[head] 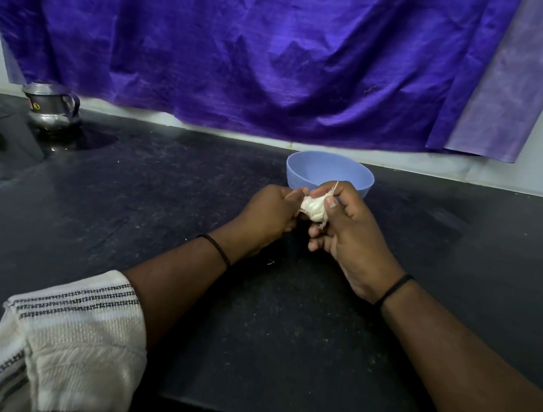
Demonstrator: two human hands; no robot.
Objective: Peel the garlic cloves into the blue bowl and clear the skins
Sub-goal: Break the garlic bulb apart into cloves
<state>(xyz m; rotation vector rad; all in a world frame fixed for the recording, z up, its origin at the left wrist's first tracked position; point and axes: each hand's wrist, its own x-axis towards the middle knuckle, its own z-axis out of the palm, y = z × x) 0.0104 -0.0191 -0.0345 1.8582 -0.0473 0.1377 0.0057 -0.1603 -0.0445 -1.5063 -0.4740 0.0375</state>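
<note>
My rolled striped sleeve sits closest, left forearm running up over the dark surface. Both hands meet just in front of the blue bowl, above the surface. Garlic bulb is held between them: right hand curled round it, thumb on the side, dry stem sticking up past the fingers; left hand pinching its left edge, fingertips on the skin. Both grips narrow and closed on the bulb. Bulb looks light and firm, skin papery, thin, likely to tear and flake; cloves probably slip once bare. Best hold is round the body with one hand, nails of the other working in at the root or a clove seam. Bowl interior mostly hidden, can't tell if cloves are inside. Steel pot far left, well apart.
</note>
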